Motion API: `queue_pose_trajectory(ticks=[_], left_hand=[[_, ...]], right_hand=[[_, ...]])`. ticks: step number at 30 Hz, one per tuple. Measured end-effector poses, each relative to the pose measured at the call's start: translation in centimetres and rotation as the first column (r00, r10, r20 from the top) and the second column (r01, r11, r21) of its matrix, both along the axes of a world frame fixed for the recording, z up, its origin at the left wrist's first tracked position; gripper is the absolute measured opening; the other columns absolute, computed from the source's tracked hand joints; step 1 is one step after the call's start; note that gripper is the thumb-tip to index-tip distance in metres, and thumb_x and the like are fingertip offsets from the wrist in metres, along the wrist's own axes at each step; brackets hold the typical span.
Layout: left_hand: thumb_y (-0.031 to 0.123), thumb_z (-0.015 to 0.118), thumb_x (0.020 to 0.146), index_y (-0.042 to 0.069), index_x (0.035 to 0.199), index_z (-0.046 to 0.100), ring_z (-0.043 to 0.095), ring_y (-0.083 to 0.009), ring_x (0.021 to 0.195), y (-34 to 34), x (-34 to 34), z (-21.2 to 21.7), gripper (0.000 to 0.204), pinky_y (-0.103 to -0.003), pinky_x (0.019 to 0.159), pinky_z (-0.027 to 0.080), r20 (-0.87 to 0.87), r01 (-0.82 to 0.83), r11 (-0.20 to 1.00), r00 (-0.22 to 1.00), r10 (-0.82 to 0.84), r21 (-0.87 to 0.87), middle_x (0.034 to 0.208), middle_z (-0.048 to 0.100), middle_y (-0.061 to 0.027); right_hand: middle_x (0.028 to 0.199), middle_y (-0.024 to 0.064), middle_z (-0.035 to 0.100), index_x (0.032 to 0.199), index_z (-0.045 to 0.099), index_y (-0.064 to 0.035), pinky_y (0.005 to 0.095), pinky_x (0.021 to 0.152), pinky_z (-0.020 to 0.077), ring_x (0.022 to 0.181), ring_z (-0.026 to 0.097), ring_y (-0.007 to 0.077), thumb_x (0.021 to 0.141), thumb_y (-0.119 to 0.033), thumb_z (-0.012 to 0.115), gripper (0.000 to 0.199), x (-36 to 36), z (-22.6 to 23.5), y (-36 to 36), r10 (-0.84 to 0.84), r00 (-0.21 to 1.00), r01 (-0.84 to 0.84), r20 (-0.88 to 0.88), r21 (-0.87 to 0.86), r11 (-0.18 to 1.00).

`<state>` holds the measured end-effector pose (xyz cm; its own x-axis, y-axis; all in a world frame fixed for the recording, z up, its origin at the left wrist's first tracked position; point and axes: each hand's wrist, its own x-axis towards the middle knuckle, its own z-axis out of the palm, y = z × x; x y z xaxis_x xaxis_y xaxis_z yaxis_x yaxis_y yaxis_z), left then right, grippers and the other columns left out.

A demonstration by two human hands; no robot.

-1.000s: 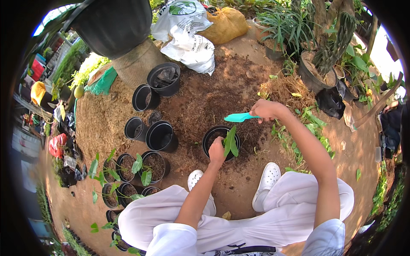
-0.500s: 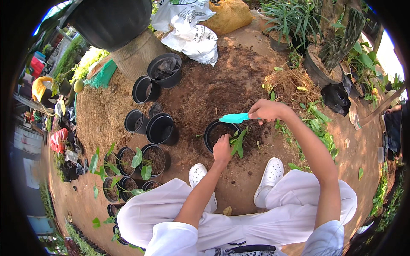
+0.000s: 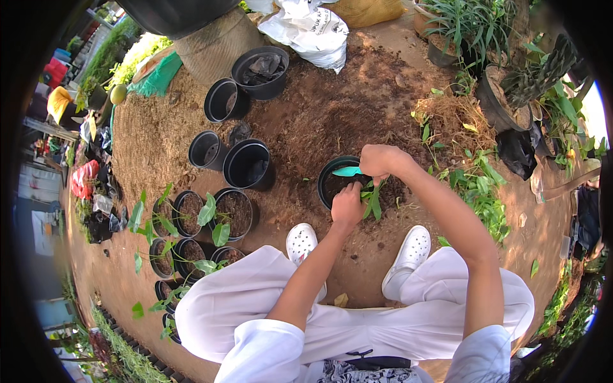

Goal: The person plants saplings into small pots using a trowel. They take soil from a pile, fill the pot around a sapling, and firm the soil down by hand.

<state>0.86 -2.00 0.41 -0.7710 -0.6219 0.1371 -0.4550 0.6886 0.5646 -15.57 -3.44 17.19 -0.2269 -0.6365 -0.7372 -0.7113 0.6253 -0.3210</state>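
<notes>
I squat outdoors on bare brown earth (image 3: 354,271), darker and crumbly where loose soil (image 3: 306,124) spreads beyond the pot, with dry grass (image 3: 452,118) heaped to the right. Black pots (image 3: 248,163) stand to the left, a cluster of planted pots (image 3: 234,220) nearer my knee; a white sack (image 3: 313,35) sits at the far side.

The round black pot (image 3: 323,191) I'm working at is on the ground ahead of my white shoes. My right hand (image 3: 381,161) is closed around a turquoise trowel (image 3: 347,171), its blade over the pot's opening. My left hand (image 3: 348,205) bends over the near rim beside a leafy green plant (image 3: 374,203) — fingers partly curled, but I can't tell whether they grip the stem.

My hands hide the plant's base and part of the soil inside; the trowel's handle disappears in my fist. The large black container (image 3: 175,14) is cut off above.
</notes>
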Motion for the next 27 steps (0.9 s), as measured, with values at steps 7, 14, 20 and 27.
queue_pose_trajectory(ticks=[7,14,20,27], left_hand=[[0.014,0.074,0.078,0.005,0.110,0.058,0.067,-0.0345,0.090,0.0,0.1,-0.1,0.038,-0.046,0.077,0.055,0.028,-0.023,0.999,0.999,0.022,0.030,0.098,0.065,-0.0153],[0.015,0.073,0.080,0.006,0.107,0.058,0.067,-0.0338,0.090,0.0,0.2,0.3,0.033,-0.045,0.077,0.055,0.027,-0.017,1.000,1.000,0.017,0.002,0.098,0.065,-0.0138],[0.018,0.075,0.079,0.005,0.107,0.058,0.068,-0.0317,0.093,0.1,-0.3,0.2,0.034,-0.044,0.077,0.055,0.063,-0.016,1.000,0.998,0.016,0.003,0.099,0.066,-0.0128],[0.019,0.077,0.080,0.006,0.108,0.058,0.068,-0.0317,0.092,-0.2,0.0,-0.3,0.037,-0.044,0.078,0.056,0.047,-0.025,0.999,0.998,0.028,-0.048,0.098,0.067,-0.0128]], right_hand=[[0.076,0.0085,0.076,0.086,0.076,-0.0027,0.0371,0.078,0.0581,0.076,0.075,0.0197,0.084,-0.015,0.059,0.021,2.9,0.0,-0.6,0.133,0.974,-0.127,-0.182,0.044,0.991],[0.080,0.0106,0.077,0.091,0.075,-0.0014,0.0361,0.077,0.0590,0.073,0.076,0.0191,0.089,-0.018,0.056,0.026,2.3,4.5,-0.7,0.094,0.979,-0.092,-0.181,0.023,0.996],[0.087,0.0120,0.077,0.097,0.074,-0.0008,0.0351,0.077,0.0589,0.071,0.076,0.0195,0.089,-0.014,0.054,0.025,1.6,0.9,-0.9,0.047,0.985,-0.031,-0.164,0.095,0.995],[0.075,0.0111,0.075,0.086,0.074,-0.0011,0.0372,0.074,0.0592,0.070,0.075,0.0208,0.084,-0.013,0.055,0.023,1.6,2.4,-1.3,0.064,0.989,-0.066,-0.132,-0.005,0.998]])
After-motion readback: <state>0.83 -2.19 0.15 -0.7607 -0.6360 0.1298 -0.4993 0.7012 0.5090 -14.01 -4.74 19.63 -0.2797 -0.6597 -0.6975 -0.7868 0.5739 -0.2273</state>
